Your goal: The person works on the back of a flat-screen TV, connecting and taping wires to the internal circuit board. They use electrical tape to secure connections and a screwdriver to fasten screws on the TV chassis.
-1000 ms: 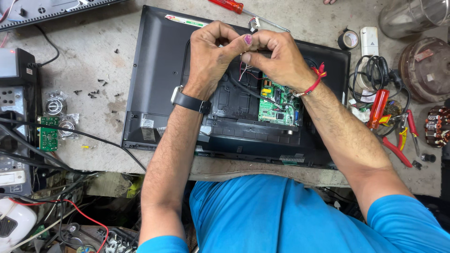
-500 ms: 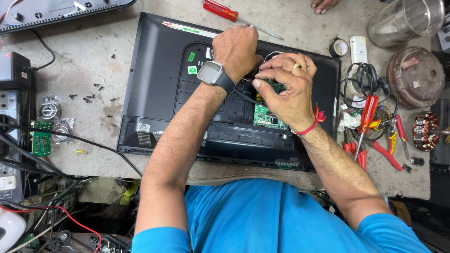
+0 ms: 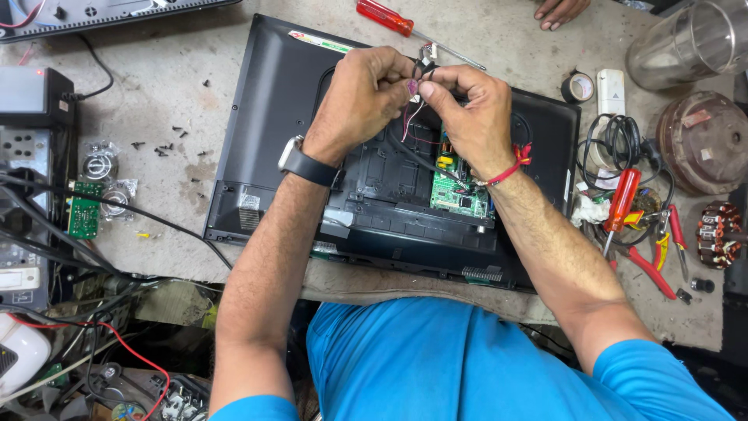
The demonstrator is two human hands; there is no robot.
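Head view: black TV back (image 3: pixel 269 148) lies flat on the bench, green board (image 3: pixel 460 191) exposed. Above it, left hand (image 3: pixel 362 101) and right hand (image 3: pixel 467 117) pinch thin red wires (image 3: pixel 411 117) between fingertips.

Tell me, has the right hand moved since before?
Yes. The right hand has shifted off the green circuit board toward the far edge of the black panel, meeting the left hand at the thin wires.
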